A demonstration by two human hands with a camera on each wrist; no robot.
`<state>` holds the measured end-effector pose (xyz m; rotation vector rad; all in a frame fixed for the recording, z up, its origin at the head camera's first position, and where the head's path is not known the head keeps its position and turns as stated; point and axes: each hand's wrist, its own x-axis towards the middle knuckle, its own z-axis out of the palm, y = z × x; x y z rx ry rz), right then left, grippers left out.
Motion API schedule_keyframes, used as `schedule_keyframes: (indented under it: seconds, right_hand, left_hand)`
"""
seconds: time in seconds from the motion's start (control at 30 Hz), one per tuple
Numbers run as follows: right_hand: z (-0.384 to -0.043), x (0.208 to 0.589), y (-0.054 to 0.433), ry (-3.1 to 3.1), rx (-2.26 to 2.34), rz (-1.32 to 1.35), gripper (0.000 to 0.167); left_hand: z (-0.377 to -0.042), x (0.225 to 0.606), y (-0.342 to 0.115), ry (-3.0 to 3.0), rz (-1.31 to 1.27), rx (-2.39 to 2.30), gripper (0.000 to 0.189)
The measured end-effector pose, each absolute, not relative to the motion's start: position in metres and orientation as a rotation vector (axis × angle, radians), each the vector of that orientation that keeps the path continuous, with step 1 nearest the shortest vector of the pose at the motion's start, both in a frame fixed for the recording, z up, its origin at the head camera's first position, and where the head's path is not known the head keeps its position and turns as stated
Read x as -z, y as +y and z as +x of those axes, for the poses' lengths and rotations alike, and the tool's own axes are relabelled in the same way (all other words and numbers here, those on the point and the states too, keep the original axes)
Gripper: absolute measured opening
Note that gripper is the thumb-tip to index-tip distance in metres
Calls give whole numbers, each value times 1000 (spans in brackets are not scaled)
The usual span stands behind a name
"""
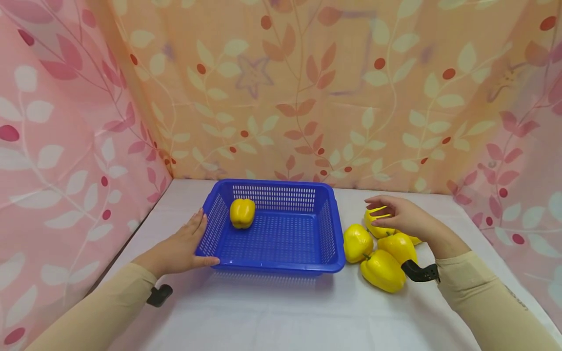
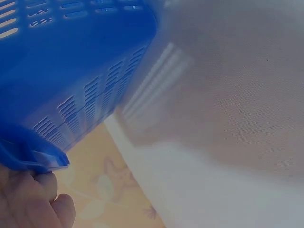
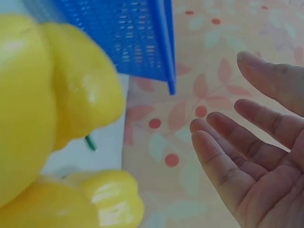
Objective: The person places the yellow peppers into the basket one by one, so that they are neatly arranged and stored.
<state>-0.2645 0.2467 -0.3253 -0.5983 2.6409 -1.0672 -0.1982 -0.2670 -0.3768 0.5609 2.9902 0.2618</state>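
Note:
In the head view a blue plastic basket (image 1: 276, 267) stands on the table with one yellow bell pepper (image 1: 242, 213) inside, towards its back left. My left hand (image 1: 184, 246) rests against the basket's left rim, fingers laid along it and thumb on the front corner. The left wrist view shows fingertips (image 2: 57, 209) touching the rim from outside. My right hand (image 1: 406, 217) hovers over a cluster of several yellow bell peppers (image 1: 383, 271) right of the basket. Its fingers (image 3: 213, 156) are spread and loosely bent, holding nothing. The hand partly hides the rear peppers.
A white cloth (image 1: 281, 317) covers the table. Patterned orange fabric (image 1: 298, 97) hangs behind it, and pink leaf-print fabric (image 1: 66, 146) hangs at both sides. A yellow pepper (image 1: 357, 243) lies close to the basket's right wall.

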Motion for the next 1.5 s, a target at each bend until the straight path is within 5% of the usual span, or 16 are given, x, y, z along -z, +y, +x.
schedule_keyframes:
  seconds: [1.5]
  right_hand:
    - [-251,385,323,2709,1034,-299,63]
  left_hand:
    - [-199,376,-267,2982,541,-251,119]
